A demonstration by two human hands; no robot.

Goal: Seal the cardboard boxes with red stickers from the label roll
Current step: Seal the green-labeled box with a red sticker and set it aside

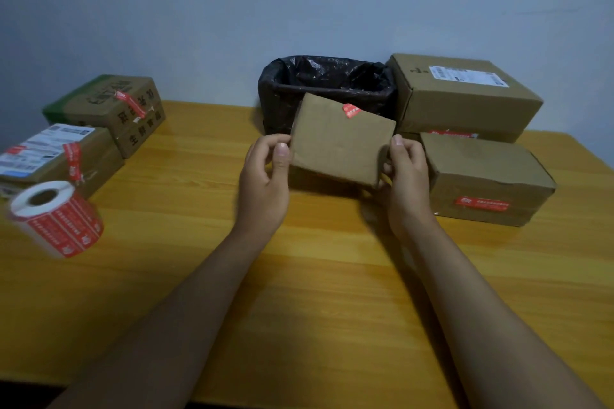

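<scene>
Fingers of both the left hand point(265, 173) and right hand point(407, 173) clamped the small cardboard box's point(339, 139) short ends, tilted above the table's point(299, 292) middle, label roll point(56, 217) nearer the left.

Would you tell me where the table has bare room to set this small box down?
Bare table spans the near half around both forearms, and between the label roll and left hand. Crowded: boxes stacked right, boxes far left, bin behind the held box.
</scene>
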